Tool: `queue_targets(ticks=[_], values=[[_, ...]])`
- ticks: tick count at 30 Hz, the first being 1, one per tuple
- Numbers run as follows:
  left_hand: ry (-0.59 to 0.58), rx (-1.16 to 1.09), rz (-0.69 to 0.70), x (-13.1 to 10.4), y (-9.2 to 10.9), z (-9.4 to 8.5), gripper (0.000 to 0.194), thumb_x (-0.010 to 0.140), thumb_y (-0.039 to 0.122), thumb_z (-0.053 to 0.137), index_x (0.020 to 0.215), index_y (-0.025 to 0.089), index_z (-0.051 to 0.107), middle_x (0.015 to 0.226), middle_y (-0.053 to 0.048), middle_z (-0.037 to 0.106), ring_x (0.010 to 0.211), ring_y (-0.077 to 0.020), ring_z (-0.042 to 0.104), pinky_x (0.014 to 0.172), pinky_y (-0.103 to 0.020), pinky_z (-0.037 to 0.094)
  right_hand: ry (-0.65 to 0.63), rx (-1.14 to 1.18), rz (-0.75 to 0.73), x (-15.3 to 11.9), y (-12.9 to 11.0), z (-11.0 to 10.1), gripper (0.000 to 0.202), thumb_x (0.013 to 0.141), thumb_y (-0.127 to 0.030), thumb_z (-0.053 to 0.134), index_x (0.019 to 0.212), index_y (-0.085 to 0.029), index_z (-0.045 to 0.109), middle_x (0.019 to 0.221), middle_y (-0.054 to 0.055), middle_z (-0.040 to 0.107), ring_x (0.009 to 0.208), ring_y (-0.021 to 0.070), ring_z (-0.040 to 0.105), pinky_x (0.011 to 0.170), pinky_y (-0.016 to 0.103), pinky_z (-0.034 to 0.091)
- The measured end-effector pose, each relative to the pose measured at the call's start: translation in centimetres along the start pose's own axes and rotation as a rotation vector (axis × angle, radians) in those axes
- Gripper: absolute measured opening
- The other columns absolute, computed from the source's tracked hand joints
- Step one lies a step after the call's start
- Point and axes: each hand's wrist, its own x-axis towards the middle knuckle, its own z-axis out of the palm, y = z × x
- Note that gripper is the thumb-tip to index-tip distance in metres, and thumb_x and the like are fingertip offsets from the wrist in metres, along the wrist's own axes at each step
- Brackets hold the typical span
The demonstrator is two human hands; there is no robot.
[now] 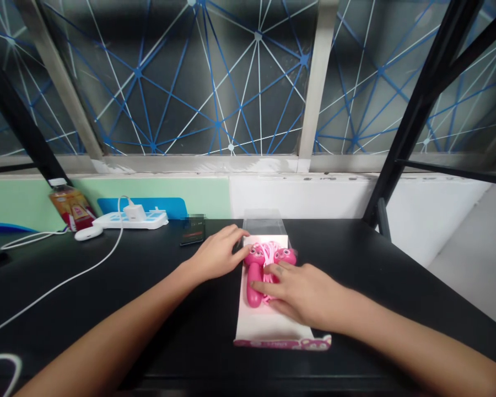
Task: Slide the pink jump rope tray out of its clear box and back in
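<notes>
A pink jump rope with two animal-headed handles (254,284) lies on a white and pink card tray (273,330), its pale pink cord bundled between the handles. My right hand (303,289) rests over the right handle and the cord, fingers spread. At the tray's far left edge is my left hand (221,251), its fingers apart and the tips near the left handle's head. Behind the tray stands a clear plastic cover (264,223), partly overlapped by the card.
A dark phone (193,230), a white power strip (149,219) with a charger, a white case (88,233) and a drink bottle (72,204) are at the back left of the black table (149,342). A white cable (78,272) crosses the left side.
</notes>
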Motion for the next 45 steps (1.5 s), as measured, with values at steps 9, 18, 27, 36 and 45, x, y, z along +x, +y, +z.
queue_targets(ticks=[9, 18, 27, 36, 45], values=[[-0.023, -0.180, -0.011, 1.5, -2.9, 1.3, 0.023, 0.089, 0.031, 0.051, 0.109, 0.022, 0.059, 0.145, -0.009, 0.042, 0.128, -0.0255, 0.048, 0.099, -0.037, 0.043, 0.020, -0.044, -0.142, -0.2, -0.2, -0.5, 0.036, 0.098, -0.034, 0.042, 0.133, -0.027, 0.051, 0.110, 0.011, 0.065, 0.083, 0.0227, 0.063, 0.055, 0.029, 0.043], [-0.081, -0.235, 0.058, 0.2, -0.9, 0.2, 0.024, 0.084, 0.014, 0.046, 0.103, 0.023, 0.057, 0.121, -0.006, 0.059, 0.109, -0.0215, 0.058, 0.081, -0.030, 0.050, 0.087, -0.124, 0.020, 0.6, 1.1, 1.7, 0.036, 0.098, -0.030, 0.045, 0.134, -0.031, 0.050, 0.120, 0.010, 0.063, 0.096, 0.0241, 0.062, 0.059, 0.028, 0.048], [-0.097, -0.155, 0.095, -0.7, 0.1, 0.1, 0.027, 0.088, 0.016, 0.046, 0.112, 0.024, 0.056, 0.114, -0.005, 0.060, 0.098, -0.0208, 0.060, 0.084, -0.033, 0.047, -0.005, 0.198, -0.279, 0.3, -1.5, 0.1, 0.044, 0.094, -0.057, 0.045, 0.114, -0.021, 0.062, 0.091, 0.004, 0.066, 0.082, 0.0192, 0.060, 0.073, 0.032, 0.048], [-0.104, -0.128, 0.079, -0.7, 1.0, 0.5, 0.032, 0.089, 0.015, 0.044, 0.118, 0.024, 0.054, 0.119, -0.006, 0.059, 0.096, -0.0206, 0.062, 0.083, -0.033, 0.048, -0.078, 0.207, -0.085, 0.0, -1.2, 0.7, 0.042, 0.097, -0.051, 0.044, 0.116, -0.019, 0.064, 0.110, 0.011, 0.065, 0.098, 0.0268, 0.060, 0.085, 0.040, 0.048], [-0.115, -0.187, 0.096, -0.8, 0.3, -0.2, 0.018, 0.093, 0.024, 0.046, 0.106, 0.024, 0.059, 0.129, -0.005, 0.057, 0.115, -0.0227, 0.057, 0.095, -0.035, 0.046, -0.043, 0.343, -0.033, -0.8, 1.6, -0.5, 0.037, 0.091, -0.033, 0.057, 0.127, -0.025, 0.059, 0.119, 0.007, 0.065, 0.104, 0.0233, 0.062, 0.095, 0.040, 0.047]])
